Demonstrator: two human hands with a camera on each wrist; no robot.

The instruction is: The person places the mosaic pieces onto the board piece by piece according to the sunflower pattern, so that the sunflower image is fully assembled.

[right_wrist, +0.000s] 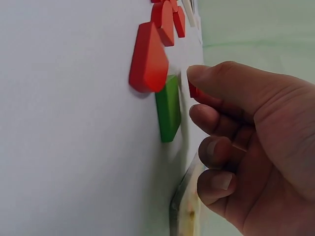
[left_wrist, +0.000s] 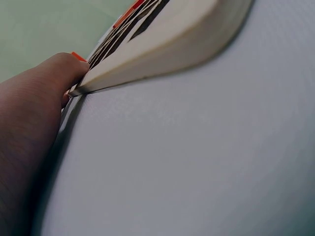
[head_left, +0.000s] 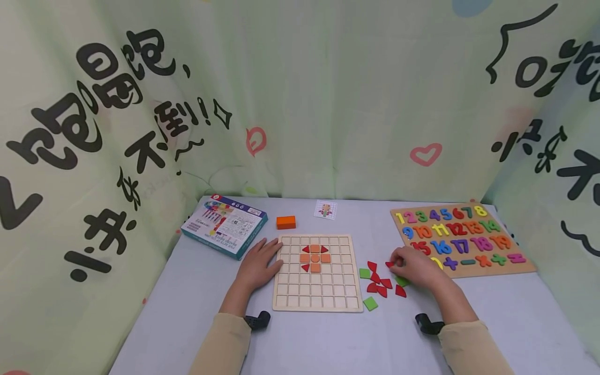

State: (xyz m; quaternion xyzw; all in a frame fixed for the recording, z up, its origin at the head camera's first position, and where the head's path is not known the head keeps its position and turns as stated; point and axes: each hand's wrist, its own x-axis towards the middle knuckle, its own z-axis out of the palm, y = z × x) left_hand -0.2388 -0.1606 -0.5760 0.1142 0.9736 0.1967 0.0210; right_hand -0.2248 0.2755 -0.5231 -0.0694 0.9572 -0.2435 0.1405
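A wooden grid board (head_left: 290, 298) lies in the middle of the table, with orange square tiles (head_left: 305, 258) and a few red pieces (head_left: 305, 267) set in its upper cells. My left hand (head_left: 257, 264) rests flat along the board's left side, fingers spread, thumb at the edge; the left wrist view shows the thumb (left_wrist: 64, 73) against the rim. Right of the board, my right hand (head_left: 416, 266) pinches a small red piece (right_wrist: 192, 90) between thumb and index finger. Close by are loose red fan-shaped pieces (head_left: 386, 283) and green square tiles (head_left: 370, 303).
A teal-edged box (head_left: 225, 226) lies at the back left, near an orange block (head_left: 286, 223). Behind the board lies a small pattern card (head_left: 325, 209). A number puzzle board (head_left: 511, 268) spans the back right, partly behind my right hand.
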